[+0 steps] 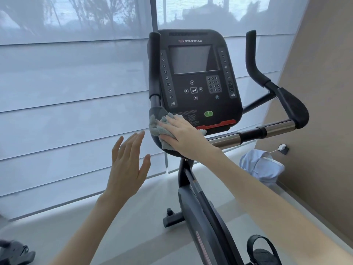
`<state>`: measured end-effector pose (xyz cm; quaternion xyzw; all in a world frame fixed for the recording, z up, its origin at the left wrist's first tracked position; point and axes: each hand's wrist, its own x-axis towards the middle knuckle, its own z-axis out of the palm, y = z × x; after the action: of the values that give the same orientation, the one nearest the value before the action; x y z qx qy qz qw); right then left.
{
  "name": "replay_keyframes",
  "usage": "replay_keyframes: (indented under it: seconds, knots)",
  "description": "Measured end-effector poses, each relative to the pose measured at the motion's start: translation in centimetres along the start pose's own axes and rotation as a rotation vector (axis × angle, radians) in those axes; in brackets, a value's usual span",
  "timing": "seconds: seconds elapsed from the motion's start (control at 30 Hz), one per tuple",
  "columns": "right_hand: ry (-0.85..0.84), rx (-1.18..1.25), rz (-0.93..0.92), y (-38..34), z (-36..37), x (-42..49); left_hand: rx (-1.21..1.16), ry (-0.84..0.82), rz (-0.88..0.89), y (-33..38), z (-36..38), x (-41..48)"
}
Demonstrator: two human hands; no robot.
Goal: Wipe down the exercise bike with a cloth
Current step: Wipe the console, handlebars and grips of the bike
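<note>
A black exercise bike point(202, 213) stands before me, its console point(194, 73) with a dark screen and keypad facing me. My right hand point(183, 136) lies flat on a grey cloth point(158, 129) and presses it against the left handlebar pad just below the console's lower left corner. Part of the cloth is hidden under the hand. My left hand point(128, 163) hovers in the air to the left of the bike, fingers spread, holding nothing and touching nothing.
Sheer window blinds point(76, 111) fill the left and back. A beige wall point(315, 111) stands close on the right, with a pale blue bundle of fabric point(261, 165) and a wall socket point(282, 148) at its foot. A pedal with strap point(261, 249) is at bottom right.
</note>
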<state>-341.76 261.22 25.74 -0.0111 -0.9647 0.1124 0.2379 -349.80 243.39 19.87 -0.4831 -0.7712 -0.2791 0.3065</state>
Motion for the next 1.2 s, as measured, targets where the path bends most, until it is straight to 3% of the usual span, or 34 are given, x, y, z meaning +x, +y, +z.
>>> replay_keyframes:
  seconds: [0.2, 0.43, 0.63, 0.73, 0.8, 0.87, 0.97, 1.07, 1.2]
  knots:
    - [0.036, -0.1, -0.138, 1.0, -0.4, -3.7, -0.054, 0.021, 0.079, 0.7, 0.4, 0.7]
    - [0.163, -0.127, -0.086, 6.6, -1.3, -8.0, -0.052, -0.022, 0.181, 2.9, 1.9, 1.7]
    - [0.253, -0.025, 0.113, 11.1, -2.9, -9.3, -0.04, -0.054, 0.208, 4.4, 2.7, 2.5]
    - [0.304, 0.121, 0.398, 11.7, -4.6, -8.7, -0.006, -0.084, 0.194, 4.4, 2.9, 2.6]
    - [0.425, 0.225, 0.51, 11.5, -5.9, -7.9, 0.007, -0.094, 0.192, 4.3, 3.1, 2.5]
    - [0.527, 0.208, 0.405, 9.7, -7.0, -7.1, 0.006, -0.094, 0.208, 4.6, 3.4, 2.6]
    - [0.45, 0.145, 0.166, 7.0, -6.0, -6.2, -0.017, -0.067, 0.258, 5.6, 3.9, 3.0]
    - [0.289, 0.019, 0.136, 6.7, -3.2, -6.6, -0.013, -0.043, 0.299, 6.9, 4.4, 3.9]
    - [0.245, -0.117, 0.09, 8.7, -2.0, -8.0, 0.026, -0.053, 0.319, 8.6, 5.2, 4.8]
